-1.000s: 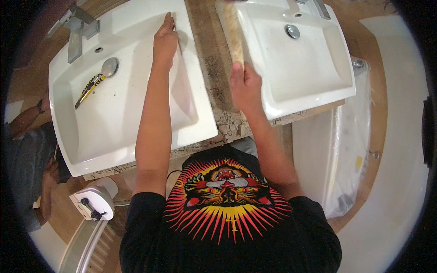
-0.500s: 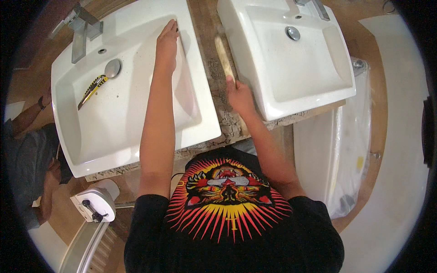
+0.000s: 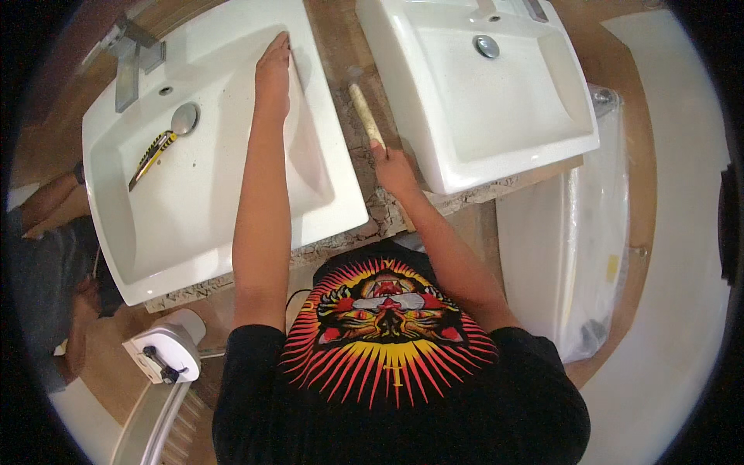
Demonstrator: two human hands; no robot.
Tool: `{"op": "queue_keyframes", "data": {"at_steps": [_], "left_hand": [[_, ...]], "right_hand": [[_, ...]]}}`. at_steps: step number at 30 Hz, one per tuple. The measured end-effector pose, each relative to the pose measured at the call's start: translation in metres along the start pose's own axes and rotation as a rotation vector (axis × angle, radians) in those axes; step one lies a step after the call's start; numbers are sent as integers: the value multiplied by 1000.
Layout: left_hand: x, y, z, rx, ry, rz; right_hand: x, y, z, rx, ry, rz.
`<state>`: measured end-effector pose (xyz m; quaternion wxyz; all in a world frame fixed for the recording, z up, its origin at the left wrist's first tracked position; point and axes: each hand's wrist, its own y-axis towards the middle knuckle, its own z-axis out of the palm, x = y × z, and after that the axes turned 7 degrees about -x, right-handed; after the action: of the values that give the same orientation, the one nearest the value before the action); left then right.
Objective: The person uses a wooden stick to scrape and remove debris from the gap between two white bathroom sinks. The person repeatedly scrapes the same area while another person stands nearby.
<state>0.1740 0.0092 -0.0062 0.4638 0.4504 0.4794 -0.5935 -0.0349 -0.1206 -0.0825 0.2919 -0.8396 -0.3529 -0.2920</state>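
Observation:
My left hand [image 3: 272,77] lies against the right inner side of the left white washbasin [image 3: 335,167], its fingers stretched out and nothing in them. Closed around the near end of a slim, pale stick [image 3: 363,110], my right hand [image 3: 395,172] is over the gap between the two basins. The stick points away from me, above the rough brown countertop [image 3: 341,54]; whether its tip touches the surface I cannot tell. In the left basin, a yellow and black utility knife [image 3: 153,159] rests beside the round drain plug [image 3: 185,118].
On the right stands a second white washbasin [image 3: 430,147] with its own drain plug [image 3: 486,46]. A square tap [image 3: 130,66] rises behind the left basin. Plastic wrapping covers a white fixture [image 3: 570,256] at right. A white radiator valve [image 3: 163,356] is low left, near another person's arm [image 3: 50,203].
My right hand and the stick have come a little nearer to me and slightly left along the gap. My left hand stays against the basin's side; the whole view has shifted slightly.

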Motion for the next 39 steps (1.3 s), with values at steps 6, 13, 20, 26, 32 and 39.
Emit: {"op": "queue_keyframes", "data": {"at_steps": [6, 13, 20, 26, 32, 39], "left_hand": [[1, 8, 0, -32, -55, -16], [0, 9, -2, -57, -149, -81], [6, 11, -5, -3, -176, -82], [9, 15, -8, 7, -137, -37], [7, 8, -7, 11, -118, -54], [-2, 9, -3, -12, -129, -63]], "right_hand": [[82, 8, -55, -78, 80, -239], [83, 6, -52, -177, 127, -343], [5, 5, -11, -15, -78, -13], [89, 21, -67, -129, 127, -210], [104, 9, -78, -197, 212, -303], [6, 9, -11, 115, -6, 48]]}}
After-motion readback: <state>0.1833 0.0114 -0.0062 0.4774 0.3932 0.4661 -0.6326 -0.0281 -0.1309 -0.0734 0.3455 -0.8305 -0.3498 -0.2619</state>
